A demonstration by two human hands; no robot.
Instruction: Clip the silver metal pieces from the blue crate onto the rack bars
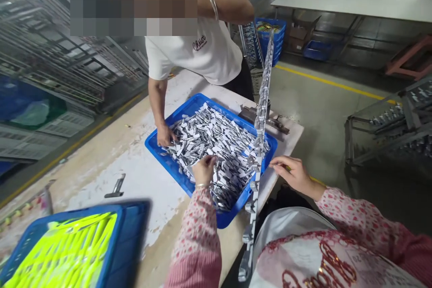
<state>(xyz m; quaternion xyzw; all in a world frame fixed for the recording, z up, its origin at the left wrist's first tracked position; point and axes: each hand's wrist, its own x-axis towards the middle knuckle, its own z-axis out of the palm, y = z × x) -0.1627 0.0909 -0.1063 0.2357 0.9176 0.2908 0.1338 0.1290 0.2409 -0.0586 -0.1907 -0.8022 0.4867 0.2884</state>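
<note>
A blue tray (199, 103) heaped with several small silver metal pieces (219, 139) sits at the table's right end. My left hand (203, 168) reaches into the pile with fingers pinched on a metal piece. My right hand (293, 172) is at the tray's right corner, fingers pressed together beside a long metal rack strip (259, 117) hung with pieces, which slants from my lap up past the tray. What its fingertips hold is too small to name.
A person in a white T-shirt (202, 49) stands across the table, one hand (164, 135) in the tray. A blue crate with yellow contents (67, 247) sits near left. A loose metal bracket (115, 187) lies on the table (135, 162). Racks (388, 121) stand on the floor right.
</note>
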